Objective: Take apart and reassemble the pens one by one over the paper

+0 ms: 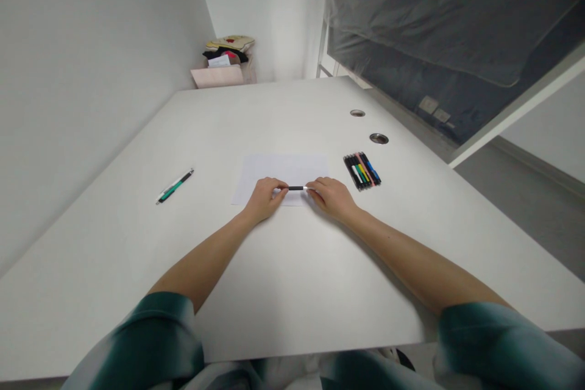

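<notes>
A black pen [297, 187] lies level between my two hands, over the near edge of a white sheet of paper [283, 170]. My left hand [265, 198] pinches its left end with closed fingers. My right hand [331, 196] grips the right end, where a white tip shows. Both hands rest on the white table [292, 292]. To the right lies a row of several pens [362, 170] with coloured parts, side by side. A green and black pen [174, 186] lies alone at the left.
Two round cable holes [378, 138] sit in the table behind the pen row. A pink box [219, 75] with bags on it stands in the far corner. A dark wrapped mattress [448, 30] leans at the right. White walls close the left side.
</notes>
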`<state>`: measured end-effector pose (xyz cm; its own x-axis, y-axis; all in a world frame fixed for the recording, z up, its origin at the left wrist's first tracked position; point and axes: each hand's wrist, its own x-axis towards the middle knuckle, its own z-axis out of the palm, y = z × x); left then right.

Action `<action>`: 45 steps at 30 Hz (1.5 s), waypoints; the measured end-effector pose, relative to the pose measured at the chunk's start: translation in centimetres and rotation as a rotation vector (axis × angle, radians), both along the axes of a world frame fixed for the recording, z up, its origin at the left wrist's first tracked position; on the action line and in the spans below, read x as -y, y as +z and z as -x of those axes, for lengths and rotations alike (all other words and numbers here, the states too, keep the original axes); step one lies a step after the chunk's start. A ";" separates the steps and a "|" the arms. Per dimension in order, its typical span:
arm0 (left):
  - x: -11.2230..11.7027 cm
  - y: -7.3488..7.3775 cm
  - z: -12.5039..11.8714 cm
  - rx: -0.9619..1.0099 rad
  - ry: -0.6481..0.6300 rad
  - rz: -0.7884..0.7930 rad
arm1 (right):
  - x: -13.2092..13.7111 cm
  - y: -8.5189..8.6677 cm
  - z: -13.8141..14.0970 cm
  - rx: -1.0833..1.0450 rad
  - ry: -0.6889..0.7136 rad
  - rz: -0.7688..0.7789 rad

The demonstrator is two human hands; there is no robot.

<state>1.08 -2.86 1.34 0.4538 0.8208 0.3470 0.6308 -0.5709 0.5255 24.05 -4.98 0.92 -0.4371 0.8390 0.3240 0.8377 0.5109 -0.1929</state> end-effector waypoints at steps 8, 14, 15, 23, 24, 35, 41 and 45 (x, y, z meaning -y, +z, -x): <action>0.2 0.1 0.1 0.042 -0.041 -0.143 | -0.1 -0.1 0.1 0.003 0.011 0.030; 0.1 -0.2 0.2 0.028 -0.041 -0.223 | 0.1 0.1 0.0 -0.111 0.018 0.077; 0.0 -0.3 0.2 0.012 -0.027 -0.219 | 0.1 0.2 -0.1 -0.157 0.013 0.093; -1.0 -0.9 0.9 -0.105 0.071 -0.152 | -0.9 0.6 -1.2 -1.135 -0.036 0.620; -1.0 -0.9 0.9 -0.116 0.065 -0.150 | -1.1 0.8 -1.2 -1.272 -0.030 0.692; -0.2 -0.6 0.2 -0.097 -0.006 -0.216 | -0.8 1.3 -1.3 -1.651 0.000 0.806; -0.1 -0.7 0.1 -0.090 -0.008 -0.253 | -1.2 1.4 -1.0 -1.639 -0.019 0.772; 0.1 -0.4 -0.2 -0.080 -0.019 -0.266 | -0.9 1.4 -0.4 -1.563 0.012 0.757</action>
<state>1.24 -2.99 0.99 0.5028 0.6969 0.5114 0.6521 -0.6941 0.3048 24.45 -4.06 2.34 -0.1275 0.9917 -0.0183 -0.3607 -0.0635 -0.9305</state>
